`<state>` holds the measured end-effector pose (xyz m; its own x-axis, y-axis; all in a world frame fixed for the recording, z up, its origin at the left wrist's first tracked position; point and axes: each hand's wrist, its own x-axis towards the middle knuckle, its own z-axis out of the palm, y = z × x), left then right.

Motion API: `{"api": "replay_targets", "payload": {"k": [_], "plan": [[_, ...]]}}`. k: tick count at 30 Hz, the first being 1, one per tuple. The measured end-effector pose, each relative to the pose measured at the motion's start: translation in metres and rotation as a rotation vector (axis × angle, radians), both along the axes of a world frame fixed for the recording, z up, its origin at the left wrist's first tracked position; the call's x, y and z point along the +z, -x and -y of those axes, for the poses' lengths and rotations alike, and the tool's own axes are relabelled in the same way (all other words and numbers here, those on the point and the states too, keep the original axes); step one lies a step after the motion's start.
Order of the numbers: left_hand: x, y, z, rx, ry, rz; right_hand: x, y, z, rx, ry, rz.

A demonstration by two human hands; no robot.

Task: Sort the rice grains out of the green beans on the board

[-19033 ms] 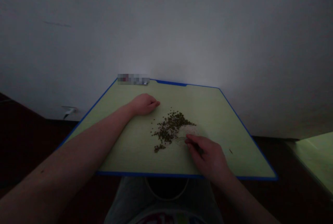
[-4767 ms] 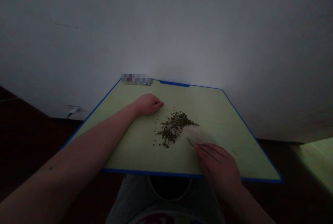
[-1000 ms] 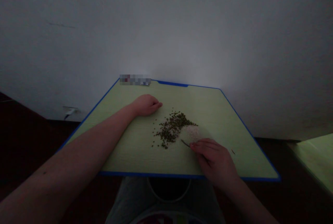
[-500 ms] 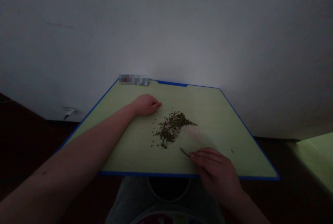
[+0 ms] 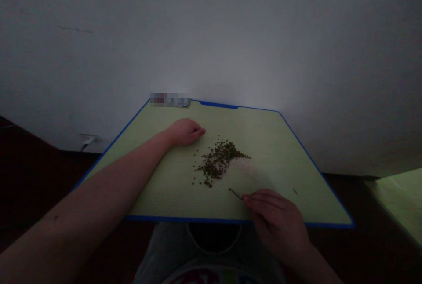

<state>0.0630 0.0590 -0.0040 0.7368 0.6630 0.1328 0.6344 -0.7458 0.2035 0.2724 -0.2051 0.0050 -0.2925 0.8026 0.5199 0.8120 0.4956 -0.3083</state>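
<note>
My right hand (image 5: 277,218) pinches a thin, dark, slightly curved stick (image 5: 235,194) near the table's front edge. The stick's free tip points left, below the heap and apart from it. Small dark green beans (image 5: 217,161), like mung beans, lie in a loose heap in the middle of the table. Against their right side spreads a patch of pale, fine grains (image 5: 243,166). My left hand (image 5: 185,132) rests on the table up and left of the beans, its fingers curled closed. Nothing shows in it, and its palm is hidden.
The folding table (image 5: 263,130) is pale green with a blue edge and stands against a wall. A blurred-out flat item (image 5: 169,100) lies at its far left corner. A thin brown sliver (image 5: 295,191) lies at right. A round dark container (image 5: 214,238) sits between my legs.
My right hand has drawn the stick back from the pale grains towards the front edge. Since the oldest frame, the small bean cluster at the heap's near left has gone. The left hand stays put.
</note>
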Motion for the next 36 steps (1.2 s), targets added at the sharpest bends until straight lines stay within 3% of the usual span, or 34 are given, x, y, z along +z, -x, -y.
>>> {"api": "replay_targets", "payload": {"k": [9,15,21,30,36], "plan": [[0.002,0.0,0.001,-0.004,-0.01,-0.028,-0.004,0.011,-0.007,0.049,-0.006,0.091],[0.001,0.0,0.001,0.012,-0.005,-0.024,-0.007,0.015,-0.021,-0.063,-0.006,0.245],[0.001,0.0,0.002,0.013,-0.025,-0.037,-0.007,0.001,-0.02,-0.145,-0.024,0.247],[0.003,-0.001,0.002,0.01,-0.012,-0.045,-0.007,0.019,-0.011,0.0,-0.007,0.225],[0.003,0.0,0.002,0.002,-0.019,-0.045,-0.008,0.017,-0.021,-0.076,-0.009,0.27]]}}
